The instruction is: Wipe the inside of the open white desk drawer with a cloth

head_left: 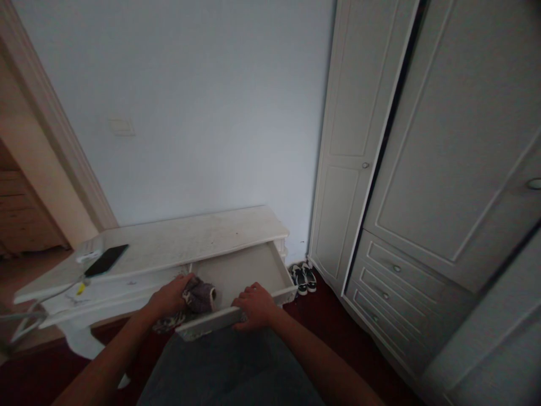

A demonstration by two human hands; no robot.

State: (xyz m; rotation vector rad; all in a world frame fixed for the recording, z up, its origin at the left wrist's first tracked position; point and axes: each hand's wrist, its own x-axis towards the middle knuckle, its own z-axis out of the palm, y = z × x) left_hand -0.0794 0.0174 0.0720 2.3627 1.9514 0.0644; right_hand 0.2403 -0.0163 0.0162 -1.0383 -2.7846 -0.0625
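Note:
A white drawer (249, 268) stands pulled out of a low white cabinet (190, 239) against the wall. My left hand (171, 296) is closed on a bundle of dark patterned cloth (198, 298) at the drawer's left end. My right hand (256, 307) grips the drawer's front edge (220, 322), fingers curled over the top. The rest of the drawer's inside looks bare.
A black phone (105, 260) and a white charger with its cable (87, 256) lie on the cabinet top at the left. A pair of shoes (303, 277) sits on the dark floor beside a tall white wardrobe (422, 197) with drawers. A doorway opens at the far left.

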